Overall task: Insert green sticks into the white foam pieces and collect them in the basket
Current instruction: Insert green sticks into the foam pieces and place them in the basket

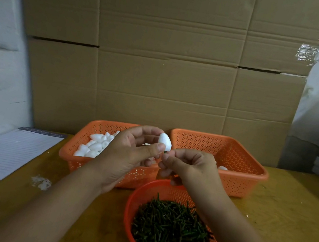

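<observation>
Two hands meet above the yellow-brown wooden table (290,214), raised over the gap between the baskets. Near the table's left edge lies a white lined paper pad (6,151), and just beside its near corner sits a small scrap of white crumbs (41,182). Next comes the left orange perforated plastic basket (85,163), against the cardboard wall (164,59) at the table's back edge, holding a heap of white egg-shaped foam pieces (96,145). The left hand (128,153) grasps a single white foam egg (165,141) between thumb and curled fingers, holding it upright above that basket's right rim. The right hand (186,167) touches the egg's lower end, its thumb and fingers pinching a short green stick (165,152) of which only a tip shows. Below the hands, at the table's near edge, a round red-orange plastic colander (129,210) is filled with dark green sticks (170,231). To the right, the second orange perforated basket (246,176) holds a white foam piece (223,168) partly hidden behind the right hand.
</observation>
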### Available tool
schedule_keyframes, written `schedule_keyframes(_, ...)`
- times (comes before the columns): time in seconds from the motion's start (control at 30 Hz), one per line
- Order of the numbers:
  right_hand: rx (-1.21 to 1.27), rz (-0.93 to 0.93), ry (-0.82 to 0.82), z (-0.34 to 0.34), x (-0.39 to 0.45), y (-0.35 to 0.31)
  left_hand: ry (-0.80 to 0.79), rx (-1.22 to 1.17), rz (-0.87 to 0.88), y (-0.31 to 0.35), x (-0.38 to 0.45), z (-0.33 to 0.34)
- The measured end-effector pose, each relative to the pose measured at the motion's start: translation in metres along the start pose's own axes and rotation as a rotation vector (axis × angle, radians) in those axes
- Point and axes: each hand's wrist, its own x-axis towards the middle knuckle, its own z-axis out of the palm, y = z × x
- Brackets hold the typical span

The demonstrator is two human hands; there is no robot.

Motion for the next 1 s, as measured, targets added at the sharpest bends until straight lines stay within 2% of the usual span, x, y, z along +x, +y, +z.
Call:
schedule_keyframes(0.63,0.03,0.04,-0.086,-0.0033,-0.0002,0.0028,-0.033,-0.008,-0.025,0.0018,-0.0003,-0.0018)
schedule_keyframes(0.83,-0.064,-0.041,0.021,-0.0001,0.0016,0.0035,-0.008,-0.012,-0.011,0.0007,-0.0002,0.0029)
schedule_keyframes(1.0,-0.085,-0.051,0.04,0.0021,0.0022,0.0027,0.022,0.036,-0.009,-0.0008,-0.0001,0.0039)
